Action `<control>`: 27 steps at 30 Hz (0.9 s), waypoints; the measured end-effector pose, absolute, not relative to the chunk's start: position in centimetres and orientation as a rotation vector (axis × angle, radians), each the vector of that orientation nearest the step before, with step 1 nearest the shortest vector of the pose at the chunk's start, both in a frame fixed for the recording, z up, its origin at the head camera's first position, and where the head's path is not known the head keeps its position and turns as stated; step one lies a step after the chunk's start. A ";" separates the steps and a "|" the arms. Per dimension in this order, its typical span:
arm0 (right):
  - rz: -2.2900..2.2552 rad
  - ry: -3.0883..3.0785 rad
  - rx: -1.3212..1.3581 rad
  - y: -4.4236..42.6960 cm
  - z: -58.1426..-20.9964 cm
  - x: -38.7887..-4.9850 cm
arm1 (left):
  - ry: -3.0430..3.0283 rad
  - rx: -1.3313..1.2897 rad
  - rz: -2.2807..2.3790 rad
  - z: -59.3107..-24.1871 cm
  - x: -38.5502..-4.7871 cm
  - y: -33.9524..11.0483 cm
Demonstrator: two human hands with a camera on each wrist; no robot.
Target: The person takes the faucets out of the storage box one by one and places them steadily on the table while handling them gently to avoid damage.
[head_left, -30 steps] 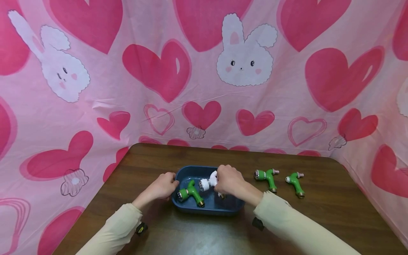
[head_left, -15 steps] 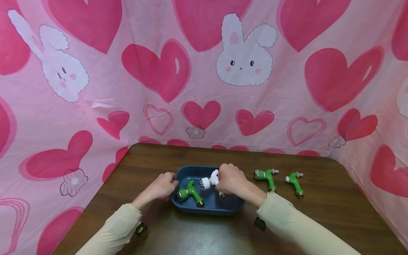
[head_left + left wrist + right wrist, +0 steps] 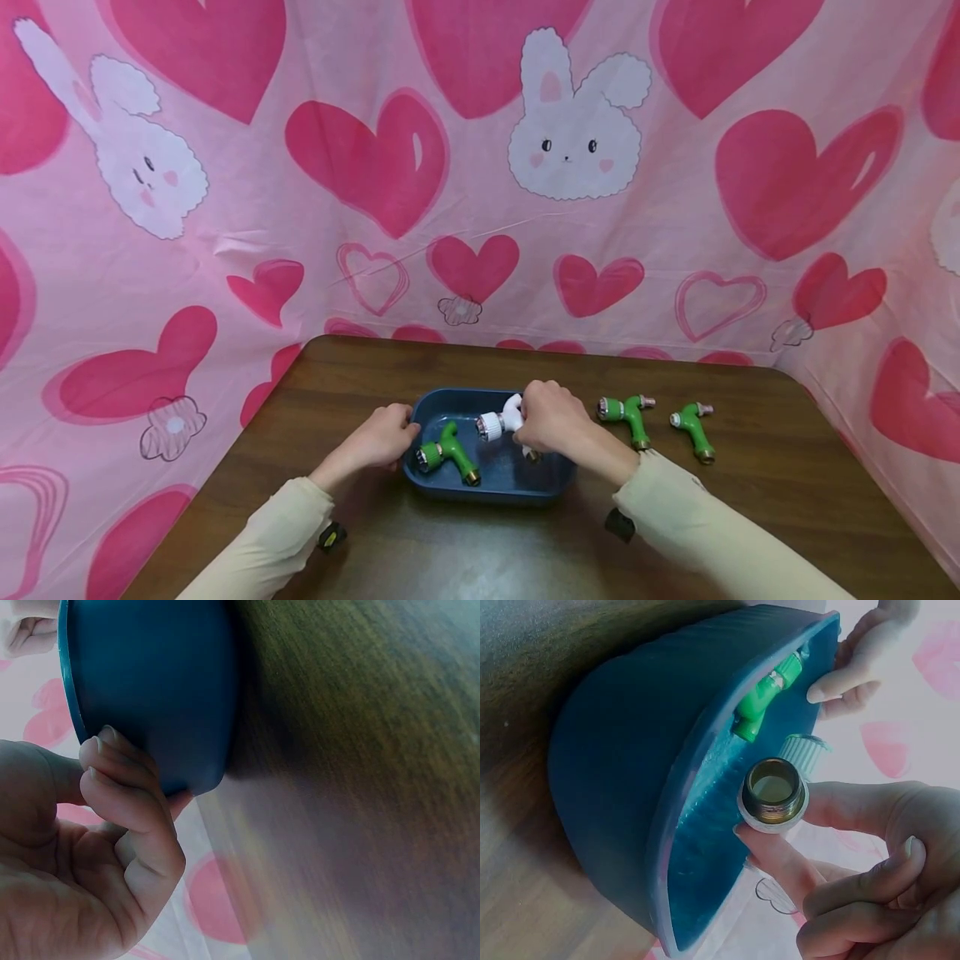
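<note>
My right hand [image 3: 555, 423] pinches a white tap [image 3: 491, 426] between thumb and fingers, over the right part of a blue plastic basin [image 3: 487, 497]. In the right wrist view the tap's brass threaded end [image 3: 773, 787] faces the camera, and its ribbed white knob [image 3: 804, 754] shows behind. At the basin's left end, my left hand [image 3: 381, 435] grips the rim, thumb at the top edge and curled fingers [image 3: 131, 802] against the outer wall. Inside the basin lies a green tap [image 3: 452, 452], its knob towards the left hand.
To the right of the basin, two more green taps lie on the brown wooden table [image 3: 480, 550]: one with a knob [image 3: 628, 414], the other without a large knob [image 3: 694, 432]. A pink cloth [image 3: 465, 192] with hearts and rabbits hangs behind the table.
My right hand has shifted slightly right and upward with the white tap. The left hand, the basin and the green taps stay where they were.
</note>
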State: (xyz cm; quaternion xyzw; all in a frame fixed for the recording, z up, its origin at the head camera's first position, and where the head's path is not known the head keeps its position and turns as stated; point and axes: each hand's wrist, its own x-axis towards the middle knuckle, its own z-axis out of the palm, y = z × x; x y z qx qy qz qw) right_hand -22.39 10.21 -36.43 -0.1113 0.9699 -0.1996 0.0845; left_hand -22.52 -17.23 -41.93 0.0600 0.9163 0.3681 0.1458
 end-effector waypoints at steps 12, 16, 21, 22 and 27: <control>-0.593 2.915 -0.329 11.3 -36.1 -22.6 | 2.637 0.170 1.055 -42.0 -22.5 -17.2; -0.600 2.925 -0.322 11.6 -35.8 -22.4 | 2.631 0.170 1.062 -42.0 -22.5 -17.2; -0.599 2.934 -0.305 12.0 -35.5 -22.3 | 2.638 0.172 1.054 -41.8 -22.6 -17.2; -0.596 2.935 -0.302 12.1 -35.5 -22.3 | 2.638 0.171 1.053 -41.8 -22.5 -17.2; -0.601 2.949 -0.307 12.4 -35.4 -22.2 | 2.633 0.165 1.057 -41.8 -22.5 -17.2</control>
